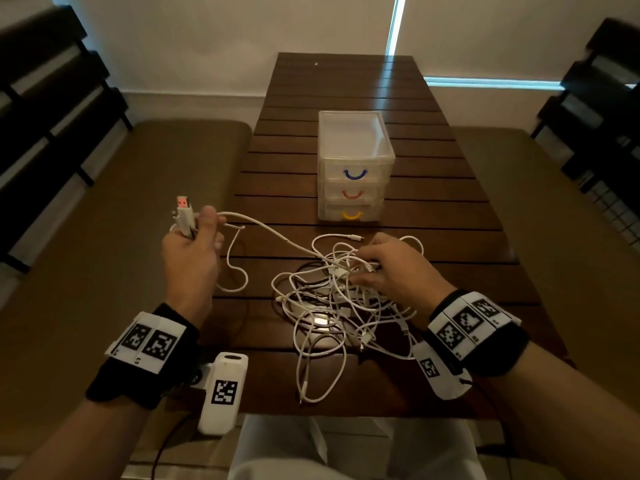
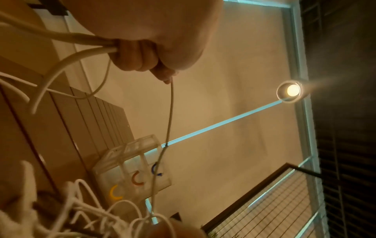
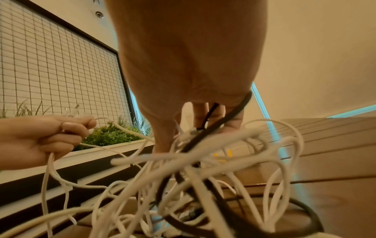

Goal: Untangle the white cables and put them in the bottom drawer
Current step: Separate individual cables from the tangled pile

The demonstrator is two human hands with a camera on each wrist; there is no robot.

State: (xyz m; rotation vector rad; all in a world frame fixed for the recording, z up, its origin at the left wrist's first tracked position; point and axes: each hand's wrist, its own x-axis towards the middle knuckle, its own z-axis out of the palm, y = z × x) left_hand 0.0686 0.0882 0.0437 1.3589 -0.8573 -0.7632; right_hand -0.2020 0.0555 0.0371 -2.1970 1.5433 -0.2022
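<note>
Left hand [image 1: 192, 247] fisted round plug ends [image 1: 183, 213], raised to draw a strand taut; right hand [image 1: 391, 268] hooks curled fingers into the white cable tangle [image 1: 332, 306] on the table [image 1: 346, 81], anchoring it; bottom drawer [image 1: 351, 213] closed

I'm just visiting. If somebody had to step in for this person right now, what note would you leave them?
Left hand: raised at the table's left, grips several white cable ends; their strands trail into the tangle.
Right hand: fingers in the tangle on the table; grip unclear.
Drawer unit: behind the tangle, all drawers shut; the bottom drawer has the yellow handle.
Done: some ends gathered.
Left: free white from black cables, open the bottom drawer, stow them.
</note>
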